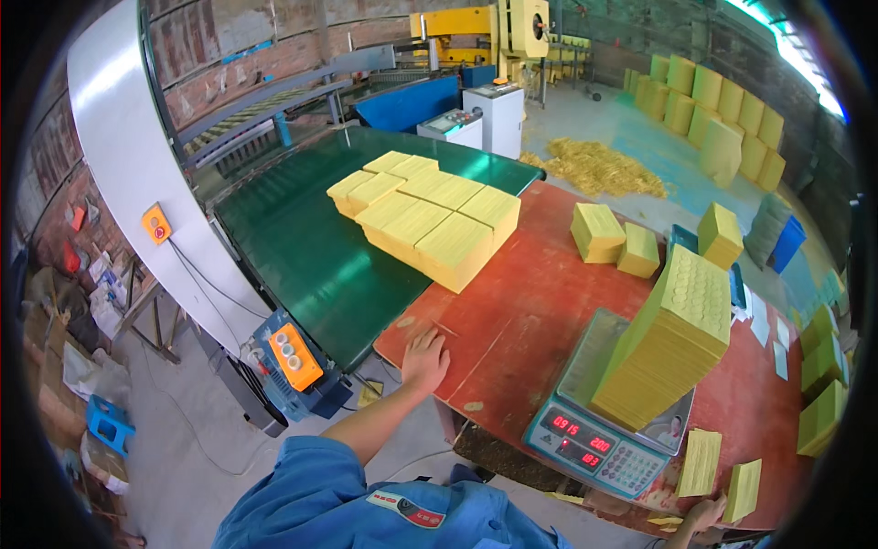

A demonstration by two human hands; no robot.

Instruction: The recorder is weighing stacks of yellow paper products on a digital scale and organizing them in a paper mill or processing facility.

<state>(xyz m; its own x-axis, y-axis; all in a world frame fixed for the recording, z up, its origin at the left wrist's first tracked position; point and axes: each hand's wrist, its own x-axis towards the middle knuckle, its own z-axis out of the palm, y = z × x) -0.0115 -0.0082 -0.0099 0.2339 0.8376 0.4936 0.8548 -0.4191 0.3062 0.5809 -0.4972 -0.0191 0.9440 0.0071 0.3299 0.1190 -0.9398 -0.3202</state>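
Note:
My left hand [426, 359] lies with its fingers spread on the corner of the red tabletop [498, 352], holding nothing. At the lower right my right hand [706, 515] is at the table's near edge, its fingertips beside a small stack of yellow paper [744, 490]; its grip is too small to make out. Close by lies another thin yellow paper stack [699, 463]. A tall, tilted yellow paper stack [672, 334] with a round-patterned top sits on a digital scale [599, 446], whose red display is lit. Several yellow paper blocks [430, 215] stand grouped where the green conveyor belt meets the table.
Two smaller paper blocks [596, 233] sit at the table's far side. The green belt [302, 265] runs left, with an orange button box [294, 357] at its edge. Yellow scraps [604, 167] lie on the floor, and large paper bundles [709, 110] are stacked behind.

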